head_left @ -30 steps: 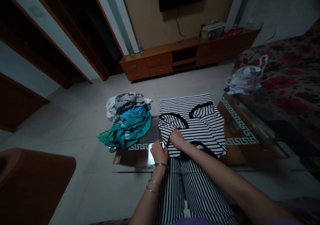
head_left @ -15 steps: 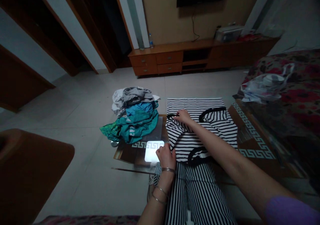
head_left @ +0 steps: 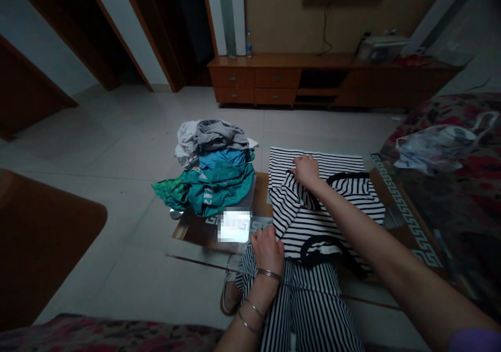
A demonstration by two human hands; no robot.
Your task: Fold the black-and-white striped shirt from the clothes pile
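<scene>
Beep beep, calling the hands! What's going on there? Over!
Left hand at the top's near edge, right hand on its far part. Black-and-white striped top partly folded over. Heap of clothes close on its left, not on it.

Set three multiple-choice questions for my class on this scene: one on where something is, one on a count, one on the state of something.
1. Where is the water bottle? A on the wooden cabinet; B on the floor; C on the bedspread.
2. How many bangles are on the left arm? A one; B two; C three.
3. What is the right hand doing? A holding the bottle; B resting on the striped garment; C hanging in the air.
Answers: 1 A, it stands on the cabinet top. 2 C, three metal bands show. 3 B, its fingers lie on the stripes.
</scene>
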